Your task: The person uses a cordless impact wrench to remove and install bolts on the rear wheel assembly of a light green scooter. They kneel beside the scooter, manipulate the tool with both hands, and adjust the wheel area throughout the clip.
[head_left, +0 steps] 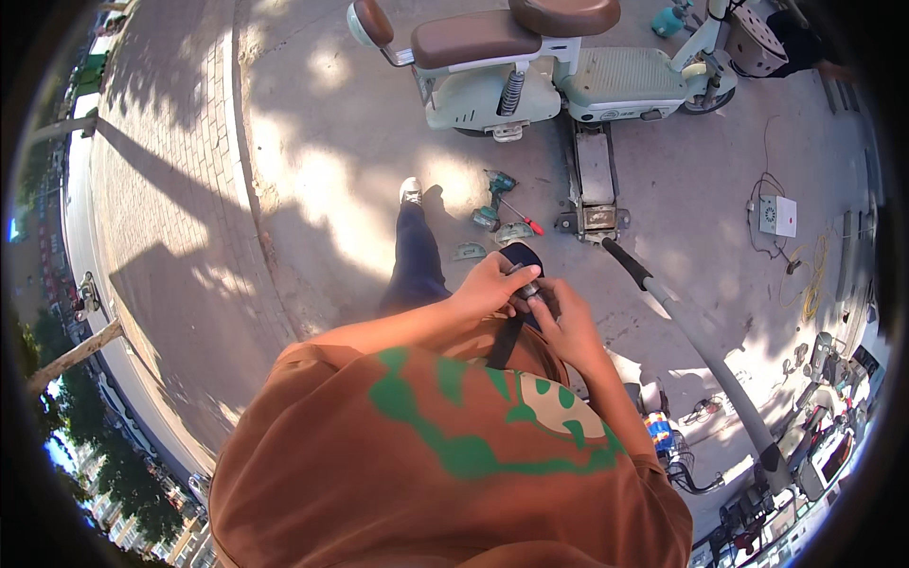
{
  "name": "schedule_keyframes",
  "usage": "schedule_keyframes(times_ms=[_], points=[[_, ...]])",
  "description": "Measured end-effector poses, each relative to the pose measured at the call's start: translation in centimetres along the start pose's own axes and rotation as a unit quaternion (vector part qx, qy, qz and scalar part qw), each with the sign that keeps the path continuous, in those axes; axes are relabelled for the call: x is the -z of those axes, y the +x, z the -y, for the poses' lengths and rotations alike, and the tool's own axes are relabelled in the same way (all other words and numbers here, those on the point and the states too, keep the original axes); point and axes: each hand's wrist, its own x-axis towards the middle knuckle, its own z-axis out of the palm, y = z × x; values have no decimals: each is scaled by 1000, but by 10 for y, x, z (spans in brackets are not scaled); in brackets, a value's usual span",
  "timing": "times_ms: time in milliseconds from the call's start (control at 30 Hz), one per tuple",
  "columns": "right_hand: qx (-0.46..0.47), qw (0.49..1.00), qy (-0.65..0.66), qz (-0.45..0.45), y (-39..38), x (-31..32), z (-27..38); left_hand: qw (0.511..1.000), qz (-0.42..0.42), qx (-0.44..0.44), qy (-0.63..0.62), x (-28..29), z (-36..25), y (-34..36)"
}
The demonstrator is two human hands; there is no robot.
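Both my hands meet in front of my waist around a small dark grey cylindrical part (529, 287); it is too small and too covered by fingers to name. My left hand (488, 286) is closed, pinching its upper end between thumb and fingers. From the other side my right hand (566, 317) is closed on the same part. Beyond them on the ground lies a teal cordless drill (496, 194), with a red-handled screwdriver (533, 226) beside it. Two pale curved cover pieces lie there too, one of them a small shell (469, 251).
A pale green electric scooter (625, 80) with brown seats stands ahead, its underside over a floor jack (596, 175). The jack's long handle (701, 346) slants toward my right side. A white box (778, 216) with cables sits at right; assorted parts (814, 426) crowd the lower right.
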Motion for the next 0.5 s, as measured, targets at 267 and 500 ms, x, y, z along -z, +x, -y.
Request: schedule_keyframes(times_ms=[267, 500], points=[[-23, 976, 42, -214, 93, -118, -36, 971, 50, 79, 220, 121, -10, 98], [-61, 951, 221, -205, 202, -166, -156, 974, 44, 46, 216, 198, 31, 214]])
